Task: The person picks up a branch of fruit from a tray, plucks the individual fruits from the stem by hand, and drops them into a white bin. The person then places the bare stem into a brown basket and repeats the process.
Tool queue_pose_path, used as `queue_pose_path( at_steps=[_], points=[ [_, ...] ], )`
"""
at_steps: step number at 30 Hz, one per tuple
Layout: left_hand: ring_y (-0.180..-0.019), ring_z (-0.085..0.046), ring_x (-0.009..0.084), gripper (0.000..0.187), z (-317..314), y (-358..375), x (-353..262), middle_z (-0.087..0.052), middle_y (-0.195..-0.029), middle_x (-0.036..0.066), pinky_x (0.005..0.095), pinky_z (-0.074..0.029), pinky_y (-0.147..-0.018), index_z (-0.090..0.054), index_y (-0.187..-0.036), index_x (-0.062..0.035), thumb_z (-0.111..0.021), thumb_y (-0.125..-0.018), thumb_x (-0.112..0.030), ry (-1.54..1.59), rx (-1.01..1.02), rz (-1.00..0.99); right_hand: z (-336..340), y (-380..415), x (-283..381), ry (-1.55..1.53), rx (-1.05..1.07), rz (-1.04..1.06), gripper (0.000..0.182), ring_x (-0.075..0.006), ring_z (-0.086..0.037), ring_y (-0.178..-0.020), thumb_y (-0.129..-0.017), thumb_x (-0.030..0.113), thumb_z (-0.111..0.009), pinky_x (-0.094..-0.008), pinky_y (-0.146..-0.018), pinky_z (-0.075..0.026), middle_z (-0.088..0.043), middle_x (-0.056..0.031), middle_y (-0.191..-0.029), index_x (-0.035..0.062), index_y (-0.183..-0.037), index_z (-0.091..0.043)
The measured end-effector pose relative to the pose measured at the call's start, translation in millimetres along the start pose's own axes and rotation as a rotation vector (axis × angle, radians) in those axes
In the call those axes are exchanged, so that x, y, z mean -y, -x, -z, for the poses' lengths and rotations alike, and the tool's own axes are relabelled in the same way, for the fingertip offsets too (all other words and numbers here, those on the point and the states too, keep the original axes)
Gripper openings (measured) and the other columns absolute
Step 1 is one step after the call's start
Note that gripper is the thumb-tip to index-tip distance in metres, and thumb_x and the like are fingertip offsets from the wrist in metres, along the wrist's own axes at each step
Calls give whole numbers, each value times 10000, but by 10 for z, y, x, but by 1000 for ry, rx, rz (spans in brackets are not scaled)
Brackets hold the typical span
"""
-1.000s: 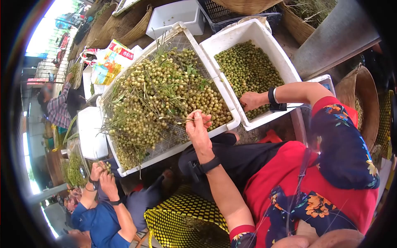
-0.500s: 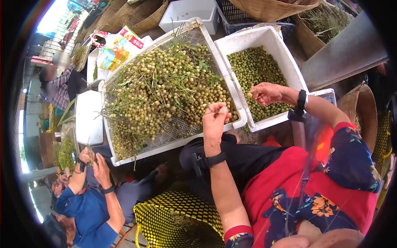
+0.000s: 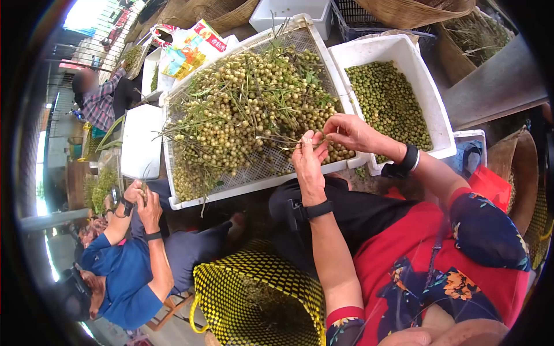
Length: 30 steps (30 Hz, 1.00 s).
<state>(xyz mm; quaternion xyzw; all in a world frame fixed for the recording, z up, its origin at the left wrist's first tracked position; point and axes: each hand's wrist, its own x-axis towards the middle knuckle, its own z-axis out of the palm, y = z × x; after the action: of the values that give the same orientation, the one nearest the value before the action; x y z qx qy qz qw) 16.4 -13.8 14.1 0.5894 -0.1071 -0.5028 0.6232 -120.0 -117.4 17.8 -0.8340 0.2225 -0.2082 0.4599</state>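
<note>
My left hand (image 3: 309, 167) is closed in a pinch on a thin fruit stem (image 3: 280, 140), whose loose end points left over the pile. Close beside it, my right hand (image 3: 352, 134) has thumb and fingers pinched together at the same spot; what they grip is mostly hidden. Beneath both hands spreads a heap of small round yellow-green fruits (image 3: 248, 104) on stems, lying in a white mesh tray (image 3: 257, 187). To the right, loose greenish fruits (image 3: 389, 98) without stems fill the bottom of a white foam box (image 3: 430, 98).
A yellow-black woven basket (image 3: 231, 288) stands open below my left forearm. At left, a co-worker in a blue shirt (image 3: 124, 294) handles something small. A white foam lid (image 3: 141, 141), a printed bag (image 3: 193, 49), a metal post (image 3: 496, 86) and wicker baskets (image 3: 404, 12) surround the tray.
My right hand has moved left from over the foam box to meet my left hand above the tray. A stem now shows at my left fingers. The view has shifted slightly.
</note>
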Motion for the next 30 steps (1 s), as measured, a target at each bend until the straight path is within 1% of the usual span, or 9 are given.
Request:
queue_pose_path(
  at_steps=[1, 3, 5, 14, 17, 21, 23, 26, 30],
  points=[
    [-909, -662, 216, 412, -4, -4, -6, -629, -1125, 133, 326, -532, -782, -529, -1240, 4, -427, -1026, -332, 30, 20, 22, -24, -34, 29, -279, -28, -42, 189, -260, -587, -871, -818, 117, -692, -373, -748, -484, -630, -92, -924, 34, -967, -611],
    [-923, -663, 228, 416, -33, -32, 2, -626, -1141, 132, 357, -533, -835, -549, -1219, 0, -428, -1024, -347, 90, 70, 67, -164, -87, 32, -71, -170, 159, 161, -233, -592, -843, -815, 93, -692, -356, -757, -485, -629, -75, -853, 37, -954, -631],
    [-926, -663, 226, 427, -20, -57, 28, -641, -1093, 123, 372, -538, -851, -555, -1204, 1, -423, -1023, -363, 74, 94, 72, -191, -113, 97, -90, -135, 73, 146, -222, -597, -805, -816, 96, -692, -342, -728, -485, -621, -76, -811, 29, -916, -610],
    [-818, -671, 209, 450, -10, -8, -17, -654, -976, 118, 292, -540, -647, -564, -1122, 2, -358, -1033, -388, -295, -18, -81, -10, -216, -49, -202, 158, 1, 129, -205, -532, -574, -805, 136, -613, -349, -547, -433, -557, -85, -653, 26, -817, -546],
    [-784, -664, 179, 425, 39, 14, -126, -648, -902, 90, 266, -497, -559, -561, -1043, -28, -340, -1039, -390, -275, -156, -130, 29, -192, -113, -164, 34, -76, 138, -237, -559, -632, -823, 150, -608, -361, -591, -451, -574, -102, -708, 28, -833, -544],
    [-573, -445, 107, 353, 177, 81, -322, -493, -711, 4, 239, -373, -515, -496, -873, -107, -403, -1028, -410, -56, -77, -265, 19, -141, -341, 58, -142, 53, 160, -307, -585, -787, -858, 161, -609, -394, -709, -475, -584, -141, -832, 27, -936, -572],
    [-561, -403, 92, 381, 159, 166, -550, -440, -660, -6, 224, -338, -505, -486, -833, -94, -412, -1026, -415, 114, -77, -199, -8, -153, -387, -6, -155, 98, 185, -249, -600, -778, -899, 196, -606, -362, -694, -482, -605, -110, -841, 29, -974, -582],
    [-569, -387, 83, 365, 207, 182, -718, -420, -657, -11, 219, -327, -510, -475, -825, -99, -426, -1025, -401, 179, 10, -209, -87, -190, -292, -711, 105, -193, 370, -110, -604, -865, -986, 388, -523, -270, -710, -492, -643, -19, -931, 34, -1060, -601],
    [-562, -377, 80, 362, 234, 153, -830, -414, -657, -13, 220, -322, -506, -469, -818, -99, -427, -1026, -393, 191, 213, -201, -342, -210, -144, -1512, 373, -380, 591, -187, -625, -937, -960, 589, -412, -349, -829, -502, -624, -38, -1038, 85, -1239, -544]
  ],
)
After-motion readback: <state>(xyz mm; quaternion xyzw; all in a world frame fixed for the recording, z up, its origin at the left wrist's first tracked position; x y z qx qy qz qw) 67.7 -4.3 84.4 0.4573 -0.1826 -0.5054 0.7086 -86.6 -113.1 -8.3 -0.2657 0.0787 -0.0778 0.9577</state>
